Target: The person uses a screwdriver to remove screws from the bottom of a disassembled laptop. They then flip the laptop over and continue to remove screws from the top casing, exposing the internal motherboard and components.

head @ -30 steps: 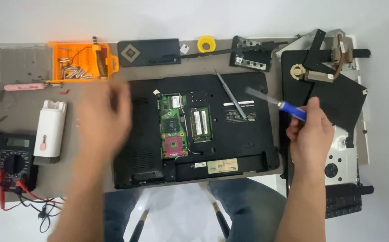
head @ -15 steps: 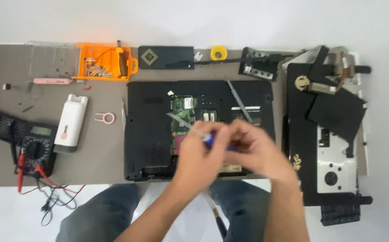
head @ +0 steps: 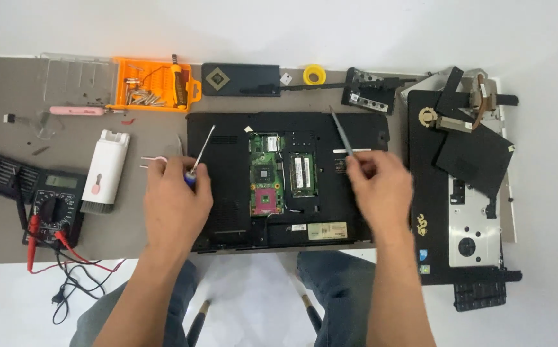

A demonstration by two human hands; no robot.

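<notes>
An opened black laptop base (head: 227, 193) lies bottom-up on the brown mat, with its green circuit board (head: 266, 175) exposed in the middle. My left hand (head: 176, 202) is over the laptop's left edge and grips a blue-handled screwdriver (head: 202, 149), whose thin shaft points up and to the right. My right hand (head: 378, 186) is over the laptop's right part. Its fingers are closed on the lower end of slim metal tweezers (head: 340, 128), which point up and to the left.
An orange bit case (head: 153, 83), a clear lid (head: 76, 77) and a pink tool (head: 76, 110) lie at the back left. A white brush tool (head: 105, 168) and a multimeter (head: 51, 205) with red leads sit left. Removed laptop parts (head: 465, 186) fill the right side; a yellow tape roll (head: 314, 74) is behind.
The screwdriver went from my right hand to my left as the hands met over the laptop. My left hand moved to the laptop's left edge, and my right took the tweezers.
</notes>
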